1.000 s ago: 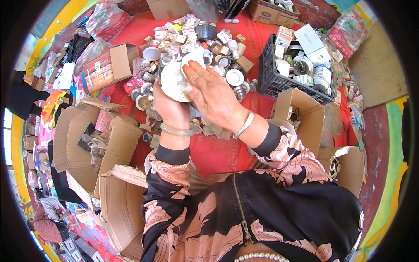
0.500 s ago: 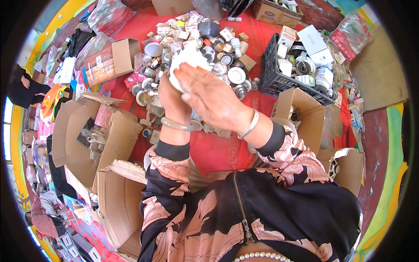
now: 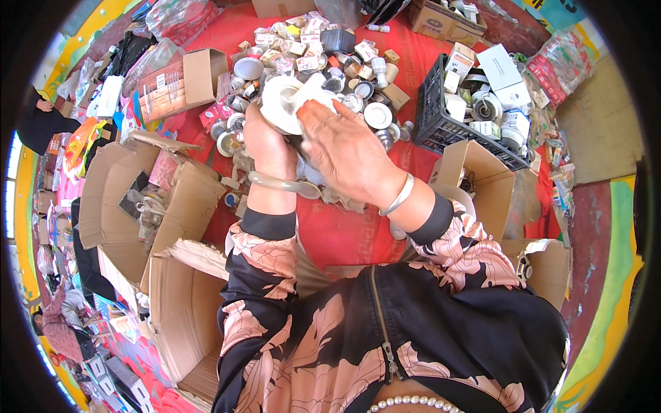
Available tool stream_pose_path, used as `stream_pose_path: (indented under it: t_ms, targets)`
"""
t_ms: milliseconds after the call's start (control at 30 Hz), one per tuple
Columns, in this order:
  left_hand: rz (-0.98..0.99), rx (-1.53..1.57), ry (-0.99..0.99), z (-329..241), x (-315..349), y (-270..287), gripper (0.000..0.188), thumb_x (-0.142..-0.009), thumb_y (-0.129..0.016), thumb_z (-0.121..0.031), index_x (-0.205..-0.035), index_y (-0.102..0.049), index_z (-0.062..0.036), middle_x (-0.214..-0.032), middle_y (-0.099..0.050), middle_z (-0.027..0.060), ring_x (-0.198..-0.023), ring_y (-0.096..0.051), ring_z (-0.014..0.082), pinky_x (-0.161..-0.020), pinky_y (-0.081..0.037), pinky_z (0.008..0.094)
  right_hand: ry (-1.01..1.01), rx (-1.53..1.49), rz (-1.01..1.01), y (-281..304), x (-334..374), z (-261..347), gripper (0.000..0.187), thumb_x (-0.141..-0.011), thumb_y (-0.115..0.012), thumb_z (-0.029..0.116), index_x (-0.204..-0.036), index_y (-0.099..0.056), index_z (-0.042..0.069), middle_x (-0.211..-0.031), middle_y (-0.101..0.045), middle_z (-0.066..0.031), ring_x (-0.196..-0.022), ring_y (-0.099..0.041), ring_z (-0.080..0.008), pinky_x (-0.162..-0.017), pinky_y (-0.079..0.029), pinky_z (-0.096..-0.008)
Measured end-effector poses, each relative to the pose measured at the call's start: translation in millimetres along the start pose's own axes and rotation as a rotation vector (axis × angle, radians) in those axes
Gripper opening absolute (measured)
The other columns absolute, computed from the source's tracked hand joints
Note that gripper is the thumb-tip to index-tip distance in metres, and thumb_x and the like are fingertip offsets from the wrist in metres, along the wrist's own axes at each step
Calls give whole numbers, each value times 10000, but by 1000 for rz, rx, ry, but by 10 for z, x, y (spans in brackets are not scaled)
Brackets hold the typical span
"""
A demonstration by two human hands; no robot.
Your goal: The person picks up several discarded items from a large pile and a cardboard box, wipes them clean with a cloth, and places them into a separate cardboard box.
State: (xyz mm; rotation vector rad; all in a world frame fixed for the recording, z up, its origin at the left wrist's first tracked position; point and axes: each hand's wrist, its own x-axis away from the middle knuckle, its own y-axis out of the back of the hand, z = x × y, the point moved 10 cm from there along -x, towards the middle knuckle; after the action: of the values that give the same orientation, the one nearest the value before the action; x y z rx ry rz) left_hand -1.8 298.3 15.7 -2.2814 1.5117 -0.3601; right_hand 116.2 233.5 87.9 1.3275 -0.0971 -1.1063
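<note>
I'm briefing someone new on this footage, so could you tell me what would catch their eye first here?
First, the two hands raised at centre: the left hand grips a round white disc-shaped fitting while the right hand lies over it. Just beyond them, a heap of small round metal parts and little boxes sprawls over a red cloth. A black plastic crate sits right, open cardboard boxes left.

Both hands lifted the white round fixture (image 3: 284,103) higher over the pile. Right hand (image 3: 348,148) slid across onto its rim; left hand (image 3: 267,141) turned it.
</note>
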Motion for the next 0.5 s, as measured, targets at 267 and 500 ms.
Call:
stream_pose_path:
  t_ms: [267, 500]
  targets:
    - [23, -68, -261, -201, 210, -159, 312, -885, -372, -187, -886, -589, 38, -849, -584, 72, -766, -523, 131, -705, -421, 248, -275, -738, -120, -38, -72, -378, 614, -934, -329, 391, -1314, -245, -85, -1363, -260, -269, -1295, -248, -325, -1047, -208, -325]
    - [24, -297, -408, -3, 37, 32, 284, -869, -426, -197, -916, -579, 38, -832, -602, 103, -740, -559, 157, -664, -455, 282, -19, -388, -109, 39, -121, -67, 548, -935, -354, 329, -1306, -288, -68, -1338, -318, -250, -1271, -293, -326, -1049, -215, -350]
